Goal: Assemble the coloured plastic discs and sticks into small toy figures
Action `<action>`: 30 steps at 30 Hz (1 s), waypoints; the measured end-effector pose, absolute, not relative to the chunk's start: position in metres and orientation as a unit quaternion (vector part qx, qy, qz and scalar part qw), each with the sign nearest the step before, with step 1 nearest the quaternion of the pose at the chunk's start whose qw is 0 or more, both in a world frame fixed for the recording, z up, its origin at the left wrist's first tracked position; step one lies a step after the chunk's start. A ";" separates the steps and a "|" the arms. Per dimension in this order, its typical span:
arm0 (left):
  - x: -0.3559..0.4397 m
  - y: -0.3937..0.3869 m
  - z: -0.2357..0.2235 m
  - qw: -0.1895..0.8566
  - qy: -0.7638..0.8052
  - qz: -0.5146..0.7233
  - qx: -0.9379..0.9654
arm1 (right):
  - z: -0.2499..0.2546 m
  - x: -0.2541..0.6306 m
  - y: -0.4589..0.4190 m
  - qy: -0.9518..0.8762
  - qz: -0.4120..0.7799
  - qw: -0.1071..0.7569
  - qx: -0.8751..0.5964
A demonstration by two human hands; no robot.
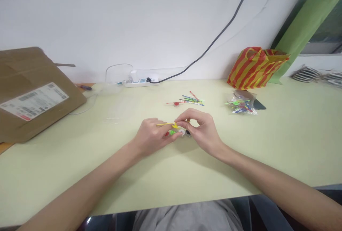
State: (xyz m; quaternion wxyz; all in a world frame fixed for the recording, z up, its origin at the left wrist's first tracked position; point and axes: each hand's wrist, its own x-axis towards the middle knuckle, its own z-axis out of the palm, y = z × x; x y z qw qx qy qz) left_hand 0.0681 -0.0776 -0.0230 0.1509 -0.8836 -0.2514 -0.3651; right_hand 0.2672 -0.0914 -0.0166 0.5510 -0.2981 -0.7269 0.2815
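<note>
Cardboard box: leaning in at far left with a shipping label, the box (pixel 34 95) well apart from the hands.
Wall side: a power strip (pixel 141 85) with a black cable (pixel 208 49) rising rightward; a striped bag (pixel 253 67) farther right.
Tabletop: loose coloured arrows (pixel 191 99) and a red spinner (pixel 176 104) just beyond the fingers; a clear packet (pixel 242 104) of more pieces at right, against a dark flat object (pixel 259 104).
Hard to see: about 4 small discs (pixel 172 132), partly covered by both hands; the box is cut off.
Yellow piece: between the 2 hands, the yellow piece (pixel 175 126) above the discs.
Right hand: thumb and forefinger pinch its hub, the hand (pixel 201 127) arched.
Left hand: fingers curled, thumb stretched out, the yellow shaft against the hand (pixel 152 134); I can't tell whether they grip.
</note>
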 end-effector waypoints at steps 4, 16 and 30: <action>0.069 -0.078 -0.022 0.156 -0.251 -0.382 -0.876 | -0.015 0.267 -0.091 -0.719 0.270 0.557 -0.316; 0.067 -0.078 -0.021 0.173 -0.236 -0.393 -0.872 | -0.017 0.268 -0.095 -0.742 0.283 0.533 -0.291; 0.067 -0.080 -0.020 0.151 -0.232 -0.405 -0.872 | -0.018 0.271 -0.098 -0.808 0.180 0.512 -0.227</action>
